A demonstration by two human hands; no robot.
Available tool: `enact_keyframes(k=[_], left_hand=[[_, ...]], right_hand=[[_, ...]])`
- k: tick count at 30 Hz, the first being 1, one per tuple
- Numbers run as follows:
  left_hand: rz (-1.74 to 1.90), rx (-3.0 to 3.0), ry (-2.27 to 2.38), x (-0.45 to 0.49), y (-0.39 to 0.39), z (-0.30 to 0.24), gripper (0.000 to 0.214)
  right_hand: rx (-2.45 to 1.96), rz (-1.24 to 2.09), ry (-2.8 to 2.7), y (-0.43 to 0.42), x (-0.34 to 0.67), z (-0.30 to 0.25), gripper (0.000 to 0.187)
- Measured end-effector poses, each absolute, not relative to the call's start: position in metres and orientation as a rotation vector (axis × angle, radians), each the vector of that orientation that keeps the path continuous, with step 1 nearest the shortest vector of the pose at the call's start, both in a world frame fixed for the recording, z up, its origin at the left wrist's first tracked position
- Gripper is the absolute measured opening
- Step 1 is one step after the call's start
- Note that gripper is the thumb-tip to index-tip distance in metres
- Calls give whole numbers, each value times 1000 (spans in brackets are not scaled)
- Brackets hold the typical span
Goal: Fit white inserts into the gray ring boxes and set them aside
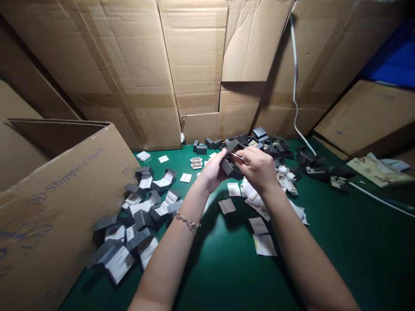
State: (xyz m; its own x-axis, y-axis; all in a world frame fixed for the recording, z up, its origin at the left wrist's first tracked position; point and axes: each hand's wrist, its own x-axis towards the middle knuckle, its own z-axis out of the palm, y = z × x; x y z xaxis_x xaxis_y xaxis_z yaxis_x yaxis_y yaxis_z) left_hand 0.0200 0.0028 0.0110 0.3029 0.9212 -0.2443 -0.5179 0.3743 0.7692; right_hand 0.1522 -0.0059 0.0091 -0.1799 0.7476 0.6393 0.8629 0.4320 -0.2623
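Observation:
My left hand (212,172) is wrapped round a small dark hinged box (232,169), held up tilted over the table with its lid raised. At the mouth of that box, my right hand (257,166) has its fingers pinched on a thin white piece (238,156). The fingers hide most of this piece and the inside of the box. Below the hands lie loose white square cards (227,206) and a heap of white slips (254,194). Behind them is a pile of similar dark boxes (259,134), some with lids up.
On the left, several open dark boxes with white linings (142,220) lie beside a large open carton (65,194). Stacked cardboard (194,56) walls off the back of the green table (220,268). A white cable (295,77) runs down at right, near a printed packet (379,170).

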Motion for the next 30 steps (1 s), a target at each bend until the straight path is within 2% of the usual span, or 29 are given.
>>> enact_keyframes(k=[21,30], left_hand=[[1138,703,742,21,14,-3,20],[1177,798,715,14,19,-6,20]], right_hand=[[-1445,-159,-2044,-8,145,12,21],[-1298,233,-2059,-17,148,28,25]])
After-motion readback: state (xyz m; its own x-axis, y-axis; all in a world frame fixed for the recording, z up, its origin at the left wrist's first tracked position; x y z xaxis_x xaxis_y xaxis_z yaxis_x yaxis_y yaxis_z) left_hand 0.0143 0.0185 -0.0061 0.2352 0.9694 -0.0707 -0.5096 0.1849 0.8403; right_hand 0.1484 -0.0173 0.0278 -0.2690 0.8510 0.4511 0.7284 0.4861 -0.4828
